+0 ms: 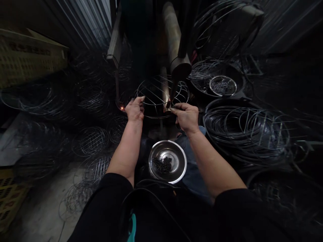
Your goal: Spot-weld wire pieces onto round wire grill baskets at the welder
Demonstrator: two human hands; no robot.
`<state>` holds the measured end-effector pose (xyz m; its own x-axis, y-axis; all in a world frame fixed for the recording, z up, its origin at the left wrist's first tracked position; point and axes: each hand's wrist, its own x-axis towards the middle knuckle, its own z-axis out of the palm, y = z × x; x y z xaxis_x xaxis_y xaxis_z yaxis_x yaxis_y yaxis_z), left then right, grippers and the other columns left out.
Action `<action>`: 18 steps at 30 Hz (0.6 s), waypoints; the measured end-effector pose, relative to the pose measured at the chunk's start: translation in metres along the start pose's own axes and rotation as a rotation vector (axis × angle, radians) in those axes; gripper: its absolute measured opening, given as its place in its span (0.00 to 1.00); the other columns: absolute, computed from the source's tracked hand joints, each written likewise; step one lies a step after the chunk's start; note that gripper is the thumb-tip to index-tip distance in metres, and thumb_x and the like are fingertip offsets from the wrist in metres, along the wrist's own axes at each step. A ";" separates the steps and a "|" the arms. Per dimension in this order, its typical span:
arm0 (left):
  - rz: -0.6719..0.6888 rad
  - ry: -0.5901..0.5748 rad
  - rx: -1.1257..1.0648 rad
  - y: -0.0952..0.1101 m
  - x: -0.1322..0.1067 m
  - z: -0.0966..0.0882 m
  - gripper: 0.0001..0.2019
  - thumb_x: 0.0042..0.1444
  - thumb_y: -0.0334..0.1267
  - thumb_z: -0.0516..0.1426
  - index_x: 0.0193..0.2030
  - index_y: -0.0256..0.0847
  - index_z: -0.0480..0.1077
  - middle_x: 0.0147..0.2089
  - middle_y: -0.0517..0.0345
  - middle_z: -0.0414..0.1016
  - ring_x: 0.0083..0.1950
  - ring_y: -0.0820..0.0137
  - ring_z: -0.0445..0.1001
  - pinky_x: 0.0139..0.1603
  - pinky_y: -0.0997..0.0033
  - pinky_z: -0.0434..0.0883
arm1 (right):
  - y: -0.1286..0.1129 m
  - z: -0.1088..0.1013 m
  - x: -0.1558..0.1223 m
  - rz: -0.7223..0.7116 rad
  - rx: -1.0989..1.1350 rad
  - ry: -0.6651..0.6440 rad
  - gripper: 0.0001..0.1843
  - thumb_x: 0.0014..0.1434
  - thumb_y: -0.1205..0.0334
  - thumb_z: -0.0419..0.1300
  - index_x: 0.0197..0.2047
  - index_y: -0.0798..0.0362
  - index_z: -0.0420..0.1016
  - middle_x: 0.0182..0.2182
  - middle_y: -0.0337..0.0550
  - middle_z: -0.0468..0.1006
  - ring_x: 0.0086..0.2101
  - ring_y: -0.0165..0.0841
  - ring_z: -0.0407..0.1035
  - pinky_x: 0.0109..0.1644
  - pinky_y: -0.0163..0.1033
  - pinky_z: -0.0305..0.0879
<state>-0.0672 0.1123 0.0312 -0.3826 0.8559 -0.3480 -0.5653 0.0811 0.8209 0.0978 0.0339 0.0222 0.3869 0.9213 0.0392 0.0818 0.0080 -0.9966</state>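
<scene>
A round wire basket frame (161, 95) sits under the tip of a welding machine arm (176, 64), where a small glow shows. My left hand (135, 109) grips the frame's left rim with fingers curled round the wire. My right hand (185, 116) is closed on the frame's right rim beside the glowing tip, pinching the wire there. Below my hands, between my forearms, a steel bowl (176, 169) holds small dark metal pieces.
Stacks of wire rings (239, 131) lie at the right, with another bowl of small parts (223, 85) behind them. Finished wire baskets (91, 141) pile up on the left floor. A yellow crate (25, 57) stands at far left. A spark glows on the floor (122, 108).
</scene>
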 end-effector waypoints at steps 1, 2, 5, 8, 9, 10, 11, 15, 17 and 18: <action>0.002 -0.002 -0.001 0.000 0.000 0.000 0.15 0.33 0.25 0.66 0.23 0.38 0.63 0.18 0.69 0.62 0.18 0.84 0.56 0.17 0.81 0.46 | 0.001 0.000 0.000 0.004 -0.009 0.005 0.12 0.45 0.54 0.66 0.31 0.53 0.81 0.20 0.36 0.75 0.13 0.26 0.59 0.14 0.33 0.50; 0.003 -0.004 -0.001 0.000 -0.001 0.000 0.15 0.33 0.26 0.66 0.23 0.38 0.63 0.19 0.69 0.62 0.18 0.84 0.56 0.17 0.80 0.45 | 0.002 0.001 0.000 0.000 -0.023 0.011 0.13 0.45 0.54 0.66 0.32 0.53 0.81 0.20 0.36 0.75 0.13 0.26 0.60 0.15 0.33 0.51; 0.000 0.001 0.001 0.000 -0.001 -0.001 0.14 0.33 0.26 0.67 0.23 0.37 0.64 0.19 0.68 0.63 0.19 0.83 0.57 0.17 0.80 0.45 | 0.005 0.001 0.000 -0.047 -0.064 0.040 0.13 0.45 0.55 0.65 0.32 0.53 0.82 0.25 0.39 0.79 0.20 0.30 0.67 0.20 0.34 0.59; -0.004 0.004 0.016 0.000 0.000 -0.001 0.14 0.34 0.26 0.67 0.24 0.37 0.65 0.21 0.67 0.65 0.19 0.83 0.57 0.17 0.79 0.45 | 0.007 0.001 0.001 -0.092 -0.067 0.046 0.12 0.45 0.55 0.66 0.32 0.53 0.82 0.28 0.41 0.80 0.28 0.34 0.73 0.28 0.35 0.66; -0.002 0.001 0.020 0.000 0.000 -0.001 0.14 0.34 0.26 0.67 0.24 0.37 0.65 0.21 0.66 0.65 0.19 0.84 0.56 0.17 0.79 0.45 | 0.008 0.002 0.002 -0.097 -0.062 0.044 0.11 0.45 0.56 0.66 0.32 0.53 0.82 0.28 0.41 0.80 0.29 0.35 0.73 0.29 0.36 0.67; 0.003 -0.004 0.022 0.000 0.000 -0.001 0.14 0.35 0.26 0.67 0.24 0.37 0.65 0.21 0.67 0.65 0.18 0.84 0.56 0.17 0.79 0.45 | 0.008 0.002 0.003 -0.103 -0.055 0.044 0.11 0.45 0.56 0.66 0.31 0.53 0.82 0.27 0.40 0.80 0.30 0.35 0.74 0.31 0.36 0.67; 0.010 -0.007 0.024 -0.001 -0.001 -0.001 0.14 0.35 0.26 0.67 0.24 0.37 0.65 0.21 0.67 0.65 0.18 0.84 0.55 0.17 0.79 0.44 | 0.009 0.003 0.004 -0.110 -0.050 0.048 0.11 0.45 0.56 0.66 0.31 0.54 0.81 0.27 0.40 0.79 0.30 0.35 0.73 0.31 0.37 0.67; 0.024 -0.012 0.044 -0.002 -0.003 -0.003 0.14 0.37 0.27 0.66 0.24 0.38 0.64 0.21 0.67 0.64 0.18 0.83 0.56 0.17 0.78 0.45 | 0.007 0.000 0.002 -0.112 -0.085 0.042 0.11 0.46 0.56 0.66 0.32 0.55 0.80 0.25 0.39 0.77 0.27 0.33 0.71 0.30 0.36 0.66; 0.016 -0.046 0.067 -0.002 -0.003 -0.007 0.14 0.37 0.29 0.67 0.26 0.38 0.65 0.22 0.66 0.66 0.20 0.80 0.60 0.18 0.78 0.49 | 0.004 -0.004 -0.007 -0.126 -0.139 0.010 0.12 0.50 0.56 0.63 0.35 0.53 0.80 0.26 0.38 0.77 0.26 0.32 0.71 0.30 0.37 0.66; 0.016 -0.075 0.079 -0.002 -0.001 -0.009 0.15 0.38 0.31 0.68 0.27 0.39 0.66 0.24 0.65 0.67 0.21 0.79 0.63 0.19 0.78 0.51 | 0.003 -0.005 -0.014 -0.158 -0.182 0.014 0.13 0.52 0.56 0.62 0.38 0.52 0.80 0.28 0.39 0.78 0.27 0.33 0.71 0.32 0.37 0.67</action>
<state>-0.0725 0.1063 0.0263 -0.3336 0.8929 -0.3024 -0.4989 0.1050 0.8603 0.0974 0.0188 0.0192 0.3685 0.9087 0.1960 0.3061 0.0805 -0.9486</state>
